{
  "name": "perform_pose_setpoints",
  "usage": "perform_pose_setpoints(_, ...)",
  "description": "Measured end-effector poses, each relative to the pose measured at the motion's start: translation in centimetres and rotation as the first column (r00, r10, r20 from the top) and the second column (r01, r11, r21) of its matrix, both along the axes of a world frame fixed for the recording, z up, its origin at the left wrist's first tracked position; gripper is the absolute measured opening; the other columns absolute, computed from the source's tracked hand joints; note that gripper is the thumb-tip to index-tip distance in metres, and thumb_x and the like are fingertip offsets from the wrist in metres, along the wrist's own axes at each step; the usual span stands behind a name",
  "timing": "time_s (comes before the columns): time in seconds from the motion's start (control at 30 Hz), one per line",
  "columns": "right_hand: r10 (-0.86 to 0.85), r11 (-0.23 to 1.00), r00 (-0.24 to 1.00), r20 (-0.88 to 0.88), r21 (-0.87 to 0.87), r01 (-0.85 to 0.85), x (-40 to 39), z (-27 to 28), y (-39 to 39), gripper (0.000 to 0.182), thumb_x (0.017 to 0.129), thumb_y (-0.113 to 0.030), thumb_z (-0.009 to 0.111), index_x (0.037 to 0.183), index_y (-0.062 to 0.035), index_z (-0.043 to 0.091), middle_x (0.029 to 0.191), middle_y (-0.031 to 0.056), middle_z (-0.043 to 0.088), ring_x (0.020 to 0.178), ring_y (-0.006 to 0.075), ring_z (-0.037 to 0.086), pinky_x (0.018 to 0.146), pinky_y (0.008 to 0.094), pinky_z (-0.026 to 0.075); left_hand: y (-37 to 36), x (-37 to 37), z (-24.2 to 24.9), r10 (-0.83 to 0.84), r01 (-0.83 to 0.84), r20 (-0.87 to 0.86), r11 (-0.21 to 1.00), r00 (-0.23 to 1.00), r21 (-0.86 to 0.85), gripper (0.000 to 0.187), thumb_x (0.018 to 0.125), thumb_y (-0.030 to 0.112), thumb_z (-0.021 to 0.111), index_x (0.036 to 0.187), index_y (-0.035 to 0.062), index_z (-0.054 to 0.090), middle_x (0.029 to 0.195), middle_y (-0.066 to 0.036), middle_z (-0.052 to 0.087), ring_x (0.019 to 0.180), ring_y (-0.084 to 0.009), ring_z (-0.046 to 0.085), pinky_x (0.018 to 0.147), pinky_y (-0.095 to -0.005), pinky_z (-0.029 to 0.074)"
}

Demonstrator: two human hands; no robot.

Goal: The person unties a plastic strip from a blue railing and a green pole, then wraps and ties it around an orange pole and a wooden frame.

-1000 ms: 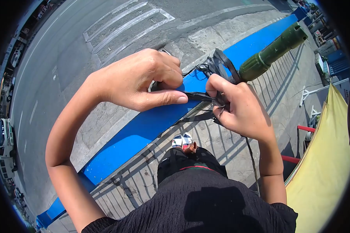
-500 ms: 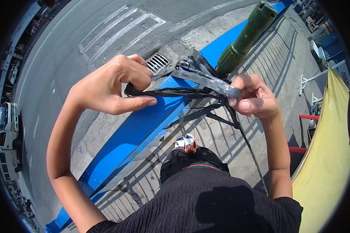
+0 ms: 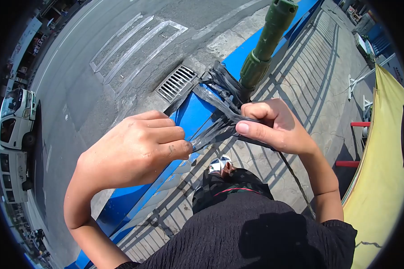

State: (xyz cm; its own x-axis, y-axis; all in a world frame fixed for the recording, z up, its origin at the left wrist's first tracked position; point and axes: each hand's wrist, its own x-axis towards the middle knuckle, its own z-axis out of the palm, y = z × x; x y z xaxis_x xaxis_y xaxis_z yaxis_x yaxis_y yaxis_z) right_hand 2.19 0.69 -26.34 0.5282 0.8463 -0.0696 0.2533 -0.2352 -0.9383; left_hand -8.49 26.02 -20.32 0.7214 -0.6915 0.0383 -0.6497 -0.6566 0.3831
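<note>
left hand [image 3: 141, 145]: at left, back of the hand turned up. Fingers curled in narrowly, pinching black plastic strips [image 3: 213, 133] at the side of the index finger.
right hand [image 3: 276, 127]: at right, a little farther than the other. Thumb laid along the strips, index finger bent over, closed together on the same black plastic strips.
black plastic strips: stretched between both hands, wrinkled and partly shiny. Gathered farther away into a tangled bundle on the blue rail [image 3: 195, 110], touching the lower end of the green tube [image 3: 267, 47].
blue rail: running slantwise from near left to far right, passing under the strips.
green tube: above the right hand, tilted toward the far side. Ribbed and wider at the near part, notched at the far end.
dark cord [image 3: 296, 181]: going down from the strips toward near right, passing beside the right forearm.
drain grate [image 3: 177, 83]: set in the ground at the far-left side of the bundle.
road [image 3: 76, 85]: at left, with white painted lines and a white van [image 3: 15, 121].
yellow cloth [image 3: 375, 179]: hanging at right, near the red bars [image 3: 348, 164].
writing: on the sign [image 3: 394, 71] behind the yellow cloth, too small to read. Same for signs at far left. Impossible to tell any brand on the van.
</note>
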Motion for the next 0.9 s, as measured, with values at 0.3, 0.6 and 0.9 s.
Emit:
perform_pose_setpoints(0.3,0.424,0.535,0.885,-0.191,0.842,-0.074,0.5,-1.0,-1.1,0.032,0.084,-0.026,0.064,0.094,0.0043,0.071,0.078,0.0138,0.065,0.070,0.0191,0.061,0.061,0.0279,0.048,1.5,-1.6,-0.6,0.215,-0.221,0.074,0.972,0.974,0.083,0.010,0.080,0.007,0.066,0.086,0.0014,0.060,0.073,-0.010,0.053,0.072,-0.0269,0.055,0.066,-0.0384,0.046)
perform_pose_setpoints(0.6,0.247,0.649,0.954,-0.169,0.760,-0.033,-0.4,2.0,-8.4,0.039,0.091,-0.025,0.061,0.121,-0.0005,0.061,0.092,0.0107,0.064,0.060,0.0099,0.047,0.051,0.0231,0.039,1.7,-1.4,-0.2,0.105,-0.118,0.120,0.987,0.987,0.105,0.018,0.085,0.018,0.066,0.080,0.0027,0.058,0.071,-0.010,0.055,0.067,-0.0279,0.054,0.067,-0.0401,0.045)
perform_pose_setpoints(0.9,0.088,0.824,0.993,-0.079,0.566,-0.028,-4.1,5.2,-5.2,0.076,0.085,-0.034,0.069,0.141,0.0044,0.035,0.054,0.0009,0.052,0.042,0.0061,0.038,0.042,0.0224,0.034,1.1,-0.6,-1.6,0.275,-0.294,0.282,0.955,0.919,0.026,0.018,0.091,0.019,0.058,0.101,0.0049,0.064,0.083,-0.012,0.062,0.068,-0.0234,0.063,0.059,-0.0359,0.051)
